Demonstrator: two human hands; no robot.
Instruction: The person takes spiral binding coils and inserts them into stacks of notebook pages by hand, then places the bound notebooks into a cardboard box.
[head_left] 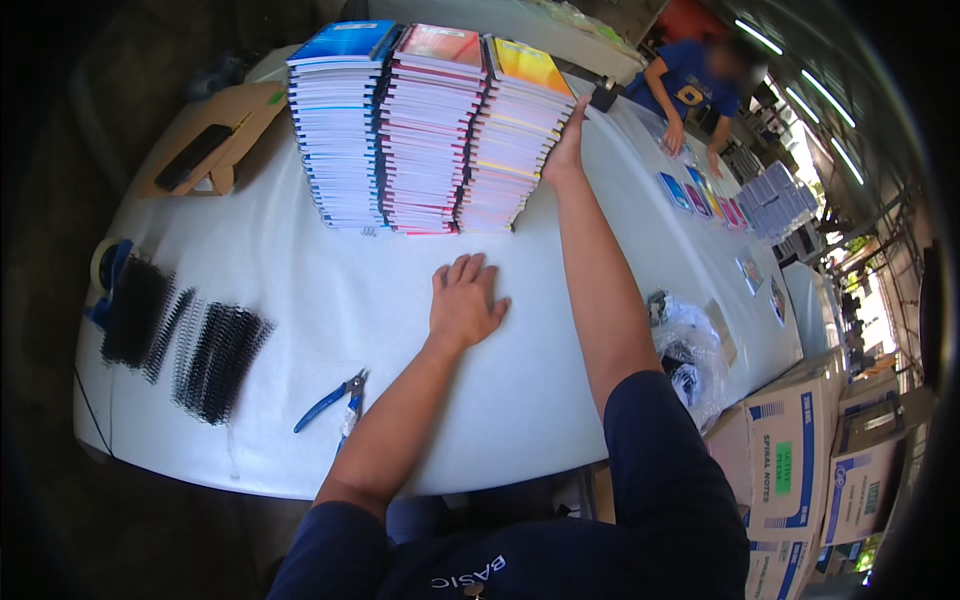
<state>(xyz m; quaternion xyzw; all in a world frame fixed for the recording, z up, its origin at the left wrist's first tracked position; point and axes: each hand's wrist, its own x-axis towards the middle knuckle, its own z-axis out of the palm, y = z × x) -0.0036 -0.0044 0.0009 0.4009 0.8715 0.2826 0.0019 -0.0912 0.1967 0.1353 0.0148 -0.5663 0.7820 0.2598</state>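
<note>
Three tall stacks of spiral notebooks stand side by side on the white table: a blue-covered stack (pixel 340 140), a red-covered stack (pixel 430 140) and a yellow-covered stack (pixel 515 130). My right hand (pixel 567 148) rests upright against the right side of the yellow stack, its fingers stretched along the edges and partly hidden. Palm down on the tabletop in front of the stacks lies my left hand (pixel 467 302), fingers apart, holding nothing. Blue-handled cutting pliers (pixel 330 402) lie beside my left forearm.
Bundles of black spiral coils (pixel 215 360) lie at the left, near a tape dispenser (pixel 107 280). A cardboard piece (pixel 245 120) bears a dark object. Right of my arm sits a clear plastic bag (pixel 690 365). Cartons (pixel 790 450) stand lower right; another person (pixel 690 90) works far right.
</note>
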